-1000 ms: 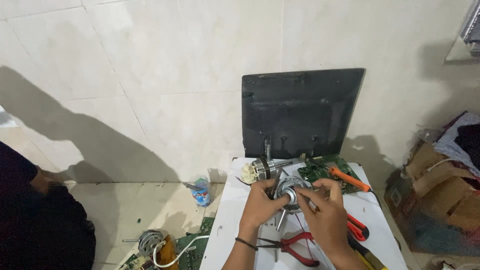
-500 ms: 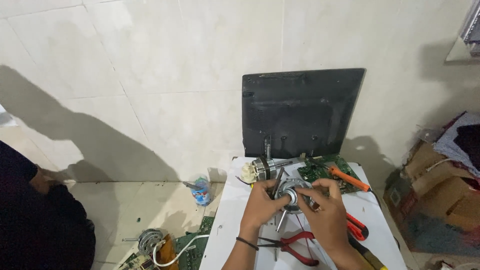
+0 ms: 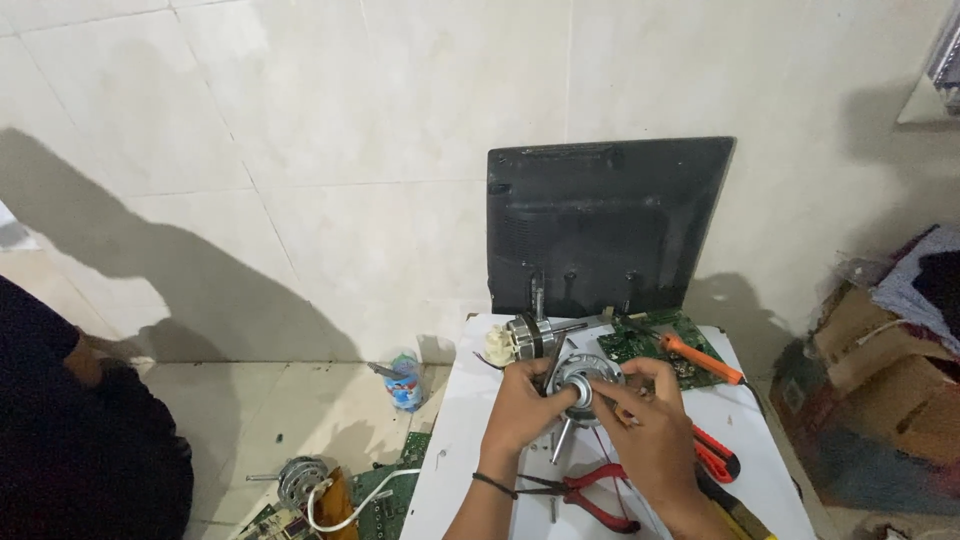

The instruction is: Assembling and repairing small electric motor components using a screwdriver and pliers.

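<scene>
We see a wall point(image 3: 300, 120) of big pale tiles with dark shadows on it. A black flat panel point(image 3: 605, 225) leans on the wall, at the back of a white table point(image 3: 450, 470). The tiled floor point(image 3: 270, 420) is pale too. Brown boxes point(image 3: 890, 400) sit on the right

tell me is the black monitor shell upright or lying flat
Upright: the black monitor shell stands on the white table's back edge, against the tiled wall.

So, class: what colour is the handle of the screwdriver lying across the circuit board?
Orange: the screwdriver handle shows best in the head view, resting on the green circuit board.
</scene>
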